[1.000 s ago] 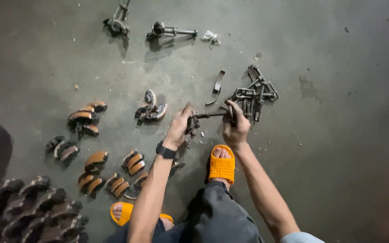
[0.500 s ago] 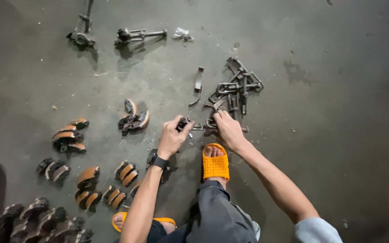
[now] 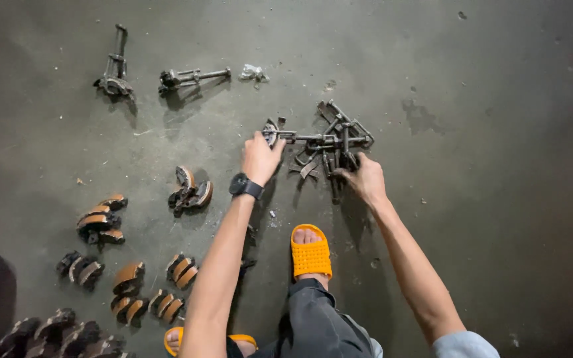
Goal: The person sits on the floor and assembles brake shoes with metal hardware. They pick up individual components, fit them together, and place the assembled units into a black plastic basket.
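Note:
My left hand (image 3: 260,156), with a black watch on its wrist, grips the end of a long metal rod part (image 3: 293,136) that reaches into a pile of dark metal levers and rods (image 3: 338,140) on the concrete floor. My right hand (image 3: 364,179) rests at the near edge of that pile, fingers closed around one of the metal pieces. My foot in an orange sandal (image 3: 310,252) stands just below the hands.
Several curved brake shoes lie in small groups at the left (image 3: 190,191) (image 3: 101,221) (image 3: 132,292), and a bigger heap sits at the bottom left (image 3: 54,331). Two metal rod assemblies (image 3: 115,69) (image 3: 190,77) and a crumpled bit of plastic (image 3: 253,71) lie farther away.
Both hands have reached farther out from my foot. The left hand carried the rod part up to the pile, and the right hand shifted to the pile's near edge.

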